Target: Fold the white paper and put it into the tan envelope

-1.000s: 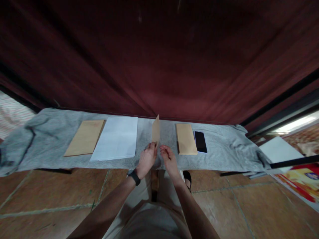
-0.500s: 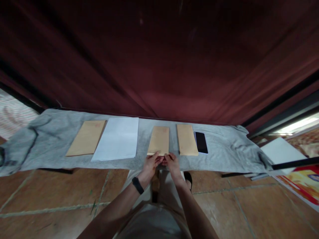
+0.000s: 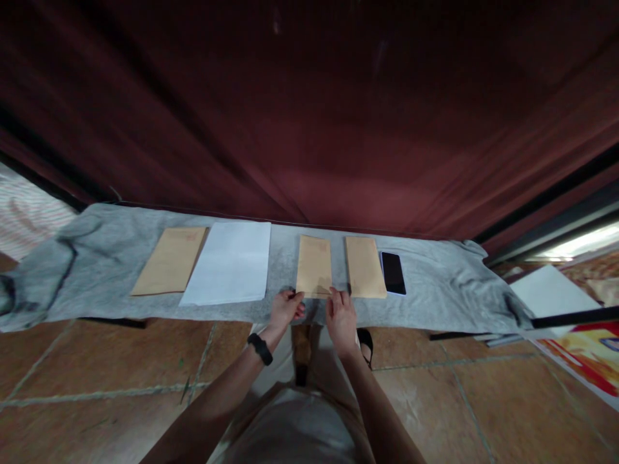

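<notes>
A brown paper envelope (image 3: 314, 261) lies on the grey cloth straight in front of me, its near edge between my hands. My left hand (image 3: 285, 309), with a dark band on the wrist, is closed with thumb and finger at the envelope's near left corner. At the near right corner, my right hand (image 3: 341, 314) pinches the edge with its fingers bent. A second stack of brown envelopes (image 3: 366, 267) rests just to the right. Left of the middle are a stack of white paper (image 3: 229, 264) and a further pile of brown envelopes (image 3: 169, 261).
A dark-screened phone (image 3: 393, 272) lies beside the right-hand envelopes. The narrow bench is covered with grey cloth (image 3: 445, 283). A dark red curtain (image 3: 309, 142) hangs behind it. Brown floor tiles (image 3: 425, 399) show below, and a white board (image 3: 551, 293) stands at the right.
My hands have moved apart, from close together at the middle of the envelope's near edge to its two near corners. That near edge now lies flatter.
</notes>
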Action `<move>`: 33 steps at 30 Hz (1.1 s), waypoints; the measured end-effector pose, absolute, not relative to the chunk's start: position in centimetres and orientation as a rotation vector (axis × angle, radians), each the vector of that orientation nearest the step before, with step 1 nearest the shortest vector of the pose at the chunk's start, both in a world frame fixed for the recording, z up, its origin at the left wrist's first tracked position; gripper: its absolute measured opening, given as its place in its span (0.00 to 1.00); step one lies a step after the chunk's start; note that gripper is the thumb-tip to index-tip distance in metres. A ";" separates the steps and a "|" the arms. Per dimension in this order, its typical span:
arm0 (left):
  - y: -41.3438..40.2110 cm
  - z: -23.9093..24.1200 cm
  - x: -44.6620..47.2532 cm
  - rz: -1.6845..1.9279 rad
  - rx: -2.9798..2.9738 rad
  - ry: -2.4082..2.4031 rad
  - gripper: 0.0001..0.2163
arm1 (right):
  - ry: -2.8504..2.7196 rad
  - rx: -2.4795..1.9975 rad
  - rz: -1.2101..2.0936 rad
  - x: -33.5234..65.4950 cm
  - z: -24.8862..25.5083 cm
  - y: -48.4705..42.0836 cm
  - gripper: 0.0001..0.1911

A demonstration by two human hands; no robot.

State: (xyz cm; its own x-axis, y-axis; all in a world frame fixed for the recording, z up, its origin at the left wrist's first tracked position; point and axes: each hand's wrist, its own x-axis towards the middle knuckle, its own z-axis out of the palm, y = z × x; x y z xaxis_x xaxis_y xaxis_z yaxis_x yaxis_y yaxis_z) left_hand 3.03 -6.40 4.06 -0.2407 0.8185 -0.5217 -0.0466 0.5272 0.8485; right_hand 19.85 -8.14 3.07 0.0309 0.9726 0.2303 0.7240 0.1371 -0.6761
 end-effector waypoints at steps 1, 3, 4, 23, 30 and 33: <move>-6.3 4.1 3.1 0.912 0.688 1.625 0.15 | -1.880 -1.577 0.407 19.7 3.0 -8.7 0.19; -6.1 4.1 3.1 0.875 0.724 1.638 0.14 | -2.075 -1.436 0.365 19.2 2.7 -9.6 0.21; -6.1 4.2 3.1 0.864 0.743 1.641 0.14 | -2.132 -1.394 0.355 18.9 2.5 -9.9 0.21; -11.3 0.7 3.7 0.562 2.406 1.652 0.23 | -2.166 -1.572 0.256 18.5 0.7 -11.4 0.28; -11.1 1.7 4.2 0.443 2.473 1.689 0.22 | -2.119 -1.637 0.247 19.1 0.8 -11.4 0.26; -10.8 2.0 4.3 0.403 2.513 1.684 0.21 | -2.096 -1.616 0.262 19.2 1.2 -11.1 0.25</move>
State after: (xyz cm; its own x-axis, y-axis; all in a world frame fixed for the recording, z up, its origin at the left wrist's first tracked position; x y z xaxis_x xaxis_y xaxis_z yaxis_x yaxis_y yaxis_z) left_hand 4.32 -10.80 1.95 0.3572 0.9189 0.1673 0.8953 -0.3879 0.2192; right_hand 19.20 -11.08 1.16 -0.1897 0.9487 0.2528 0.8573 0.2855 -0.4283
